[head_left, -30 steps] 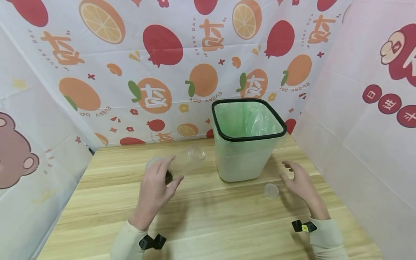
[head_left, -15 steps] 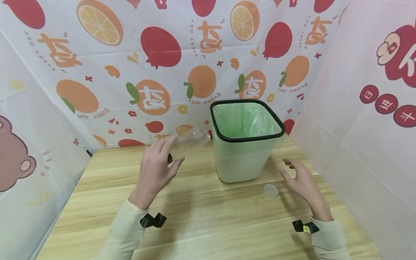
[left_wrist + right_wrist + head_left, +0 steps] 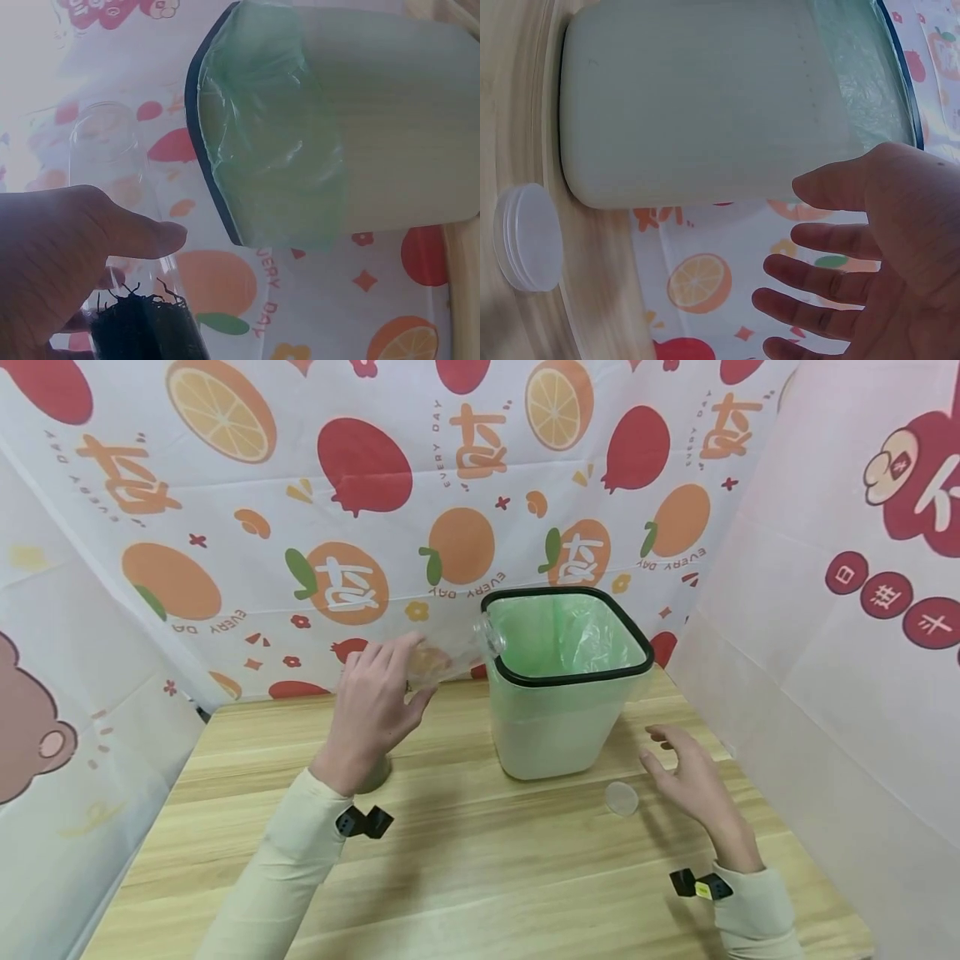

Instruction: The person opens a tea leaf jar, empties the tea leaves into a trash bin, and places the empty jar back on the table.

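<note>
My left hand grips a clear plastic bottle, tilted with its mouth at the left rim of the bin. In the left wrist view, dark stringy shreds fill the bottle's lower end beside my fingers; in the head view my hand hides them. The bin is pale, with a black rim and a green bag lining it. To its right, my right hand hangs over the table with loosely bent fingers, holding nothing. A round translucent lid lies flat near that hand.
A pale rounded object shows partly behind my left wrist on the wooden table. A fruit-printed cloth hangs behind the table, and pale printed sheets stand at both sides.
My left hand has raised the bottle from low over the table, bringing its mouth up and right to the bin rim. The right hand and lid have stayed in place.
</note>
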`<action>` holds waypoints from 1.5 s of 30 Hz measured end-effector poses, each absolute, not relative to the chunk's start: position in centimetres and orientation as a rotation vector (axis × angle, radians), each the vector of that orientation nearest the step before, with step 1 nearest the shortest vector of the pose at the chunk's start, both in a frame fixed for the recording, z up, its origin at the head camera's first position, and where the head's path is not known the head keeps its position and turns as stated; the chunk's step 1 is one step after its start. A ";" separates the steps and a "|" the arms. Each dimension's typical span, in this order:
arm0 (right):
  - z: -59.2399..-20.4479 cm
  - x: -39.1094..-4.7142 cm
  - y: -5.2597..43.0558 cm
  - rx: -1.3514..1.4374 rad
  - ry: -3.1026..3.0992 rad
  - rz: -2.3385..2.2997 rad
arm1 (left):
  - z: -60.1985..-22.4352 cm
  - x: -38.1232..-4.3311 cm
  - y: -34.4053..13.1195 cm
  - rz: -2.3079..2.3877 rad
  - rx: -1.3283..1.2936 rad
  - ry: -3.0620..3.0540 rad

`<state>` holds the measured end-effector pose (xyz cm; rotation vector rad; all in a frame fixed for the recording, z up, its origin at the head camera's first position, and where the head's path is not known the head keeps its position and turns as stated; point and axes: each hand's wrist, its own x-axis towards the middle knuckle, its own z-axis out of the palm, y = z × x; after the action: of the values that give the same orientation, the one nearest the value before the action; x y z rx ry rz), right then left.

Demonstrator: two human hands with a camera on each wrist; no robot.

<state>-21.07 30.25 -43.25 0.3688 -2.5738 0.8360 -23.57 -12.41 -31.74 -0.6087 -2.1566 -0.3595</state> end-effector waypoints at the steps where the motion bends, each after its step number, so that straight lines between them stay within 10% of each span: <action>1: -43.3 -21.1 30.2 0.370 -2.580 0.838 | -31.6 -23.8 -12.3 -0.354 -0.616 -2.159; 45: -43.8 -20.5 28.8 0.397 -2.601 0.864 | -28.8 -27.1 -8.3 -0.072 -0.736 -2.162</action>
<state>-20.49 28.78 -43.83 0.3969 -2.6005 0.8635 -27.13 -8.28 -28.85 -0.7361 -2.1617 -0.0718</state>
